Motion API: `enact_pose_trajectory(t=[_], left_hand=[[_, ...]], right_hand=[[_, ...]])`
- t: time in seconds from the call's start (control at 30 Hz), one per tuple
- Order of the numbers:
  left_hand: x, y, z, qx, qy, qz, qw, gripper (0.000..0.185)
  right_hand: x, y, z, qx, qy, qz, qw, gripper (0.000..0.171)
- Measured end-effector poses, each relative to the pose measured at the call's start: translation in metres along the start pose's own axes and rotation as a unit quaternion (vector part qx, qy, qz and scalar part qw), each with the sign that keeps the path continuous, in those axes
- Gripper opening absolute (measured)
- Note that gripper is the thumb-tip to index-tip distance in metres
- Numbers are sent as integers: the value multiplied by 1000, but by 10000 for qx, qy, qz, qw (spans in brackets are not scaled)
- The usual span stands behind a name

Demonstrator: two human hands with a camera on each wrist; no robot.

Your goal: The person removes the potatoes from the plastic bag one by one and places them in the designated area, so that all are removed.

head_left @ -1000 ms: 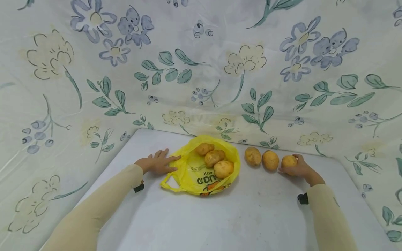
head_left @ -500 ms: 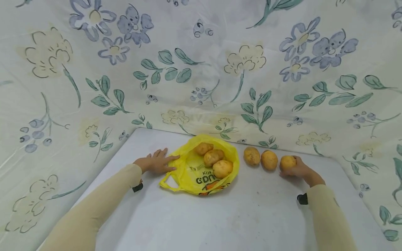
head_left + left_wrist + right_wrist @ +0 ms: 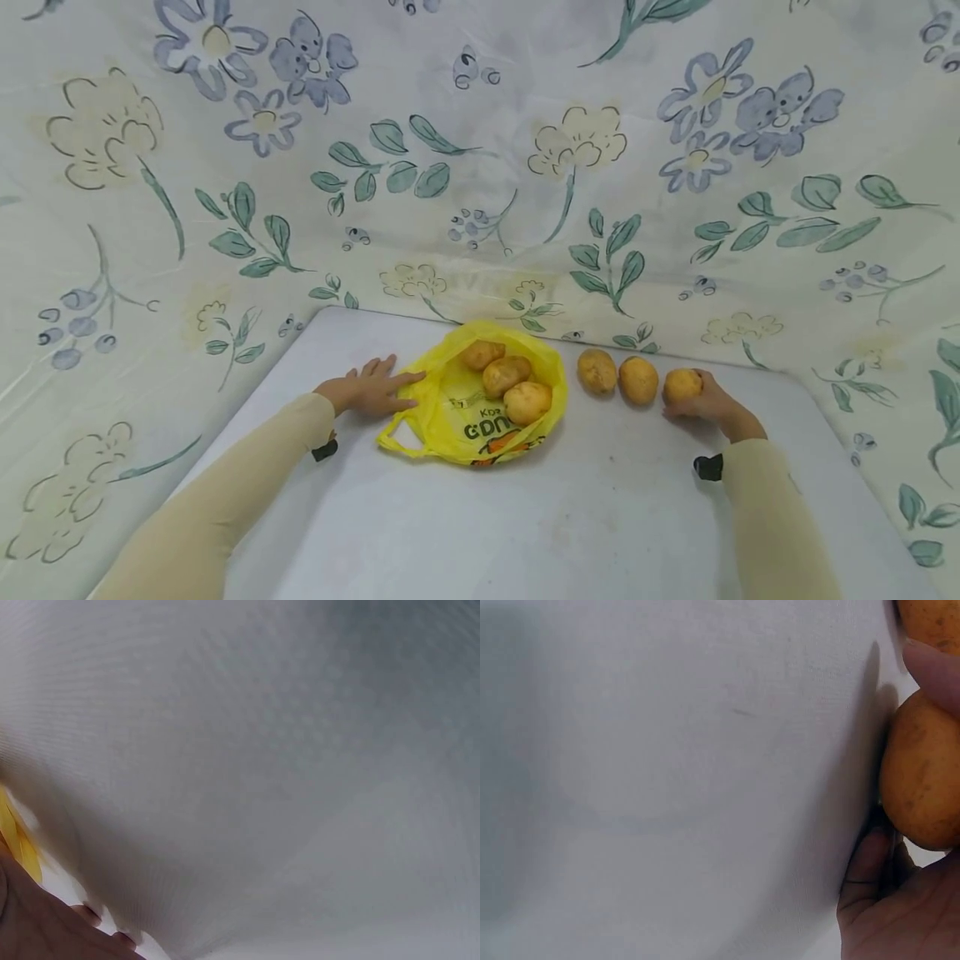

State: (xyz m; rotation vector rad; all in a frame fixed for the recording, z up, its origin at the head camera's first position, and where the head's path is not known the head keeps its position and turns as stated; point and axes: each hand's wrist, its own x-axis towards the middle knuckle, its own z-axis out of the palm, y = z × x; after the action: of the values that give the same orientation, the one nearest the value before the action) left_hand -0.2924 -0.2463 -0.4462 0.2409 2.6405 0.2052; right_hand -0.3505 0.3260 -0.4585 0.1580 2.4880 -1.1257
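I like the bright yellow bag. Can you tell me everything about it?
The yellow bag is thin, crinkly plastic with dark letters and an orange picture on its front. It lies open on the white table, one loop handle sticking out at its near left. Three potatoes rest on it. The left hand lies flat on its left edge.

A golden-brown potato (image 3: pixel 682 386) sits on the table, cupped between the right hand's (image 3: pixel 708 404) fingers (image 3: pixel 934 671) and thumb; the yellow plastic bag (image 3: pixel 480 417) lies open under the left hand's (image 3: pixel 367 390) fingertips.
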Motion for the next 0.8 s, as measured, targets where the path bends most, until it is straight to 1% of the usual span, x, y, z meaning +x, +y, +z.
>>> enact_pose_trajectory(t=[0.23, 0.57, 0.8], left_hand=[[-4, 0, -2, -35, -7, -8, 10000, 72], [-4, 2, -3, -44, 88, -22, 9999, 72], [0, -1, 1, -46, 80, -83, 9999, 74]], right_hand=[[2, 4, 3, -45, 46, 107, 9999, 127], [1, 1, 1, 48, 21, -19, 10000, 127], [-1, 1, 2, 49, 64, 13, 10000, 125]])
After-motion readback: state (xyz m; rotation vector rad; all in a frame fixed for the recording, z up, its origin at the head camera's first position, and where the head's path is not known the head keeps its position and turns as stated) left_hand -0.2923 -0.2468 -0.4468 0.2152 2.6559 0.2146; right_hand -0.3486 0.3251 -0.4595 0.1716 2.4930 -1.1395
